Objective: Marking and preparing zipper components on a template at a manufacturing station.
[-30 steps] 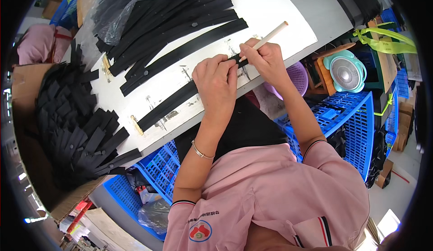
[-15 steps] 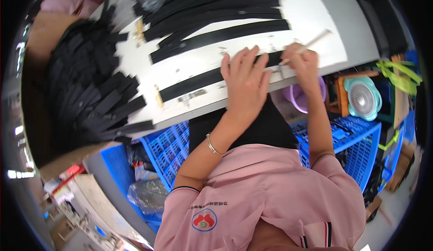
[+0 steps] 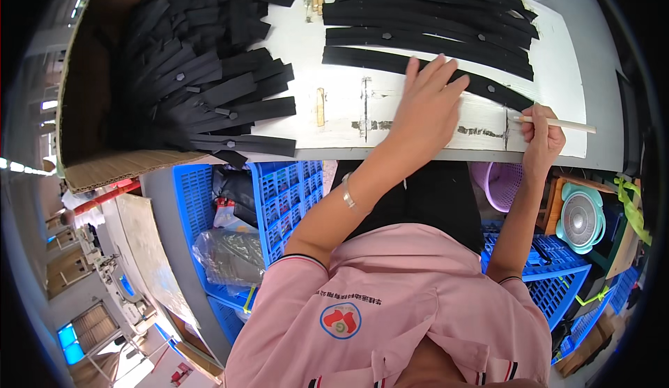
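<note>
Black strip (image 3: 502, 95): state its position.

It lies on the white board (image 3: 564, 74), just in front of the row of other strips (image 3: 411, 18). Its right part slants toward the person.

Specify the left hand (image 3: 428, 105).

Palm down, fingers spread and laid across the middle of the strip. The hand is not closed around it.

Specify the right hand (image 3: 542, 133).

Fingers curled, pinching a pale pencil (image 3: 575, 126). The tip points left, near a dark line marked on the board. The strip's right end meets the fingers; whether they also pinch it, I cannot tell.

List the surrounding items.

A small yellowish block (image 3: 320, 107) sits on the board, left of the left hand. Further left, a cardboard box (image 3: 132, 167) holds a heap of loose black pieces (image 3: 202, 60), some overhanging the board.
</note>
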Available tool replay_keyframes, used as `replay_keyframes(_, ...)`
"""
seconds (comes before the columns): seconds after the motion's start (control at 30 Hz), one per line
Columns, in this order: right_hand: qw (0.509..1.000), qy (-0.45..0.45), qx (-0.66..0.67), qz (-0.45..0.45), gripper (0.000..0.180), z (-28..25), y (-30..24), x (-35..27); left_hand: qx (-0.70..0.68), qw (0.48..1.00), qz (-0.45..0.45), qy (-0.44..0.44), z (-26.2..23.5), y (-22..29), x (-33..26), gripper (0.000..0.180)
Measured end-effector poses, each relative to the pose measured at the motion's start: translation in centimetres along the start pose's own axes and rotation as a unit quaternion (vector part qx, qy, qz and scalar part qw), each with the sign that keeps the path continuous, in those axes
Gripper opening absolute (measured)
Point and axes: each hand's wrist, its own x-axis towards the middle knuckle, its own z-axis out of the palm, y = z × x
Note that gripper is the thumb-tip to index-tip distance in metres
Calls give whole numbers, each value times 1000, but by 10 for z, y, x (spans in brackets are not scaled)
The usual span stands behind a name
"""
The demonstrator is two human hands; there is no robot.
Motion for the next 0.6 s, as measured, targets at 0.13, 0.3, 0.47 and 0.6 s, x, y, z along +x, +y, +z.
replay_keyframes(0.13,1000,10,-12,8,22,3,-8,2,61,997,-35,25,-62,9,-66,59)
replay_keyframes(0.3,1000,14,-7,12,21,0,-3,3,288,943,-132,98,-121,-23,-145,58)
replay_keyframes(0.47,998,-51,-28,4,23,2,-5,6,385,905,-137,120,-162,-56,-159,41)
replay_keyframes(0.6,992,-51,-108,-41,33,18,-10,4,331,922,-110,166,-153,-58,-136,40)
